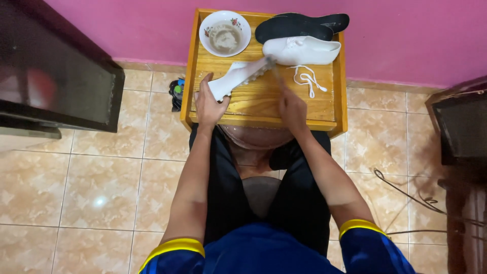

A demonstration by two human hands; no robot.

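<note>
My left hand (pixel 209 104) grips the heel end of a white shoe (pixel 237 77) lying on its side on a small wooden table (pixel 324 109). My right hand (pixel 292 107) holds a thin brush (pixel 274 71) whose head touches the shoe's toe end. A second white shoe (pixel 300 50) lies further back, with a loose white lace (pixel 306 79) in front of it. Black insoles (pixel 299 24) rest behind that shoe. A white floral bowl (pixel 224 33) with cloudy liquid stands at the table's back left corner.
A pink wall (pixel 406 35) runs behind the table. A dark cabinet (pixel 50 71) stands at the left, dark furniture (pixel 456 122) at the right. A black cable (pixel 406 195) lies on the tiled floor at the right. A small dark object (pixel 176 93) sits by the table's left side.
</note>
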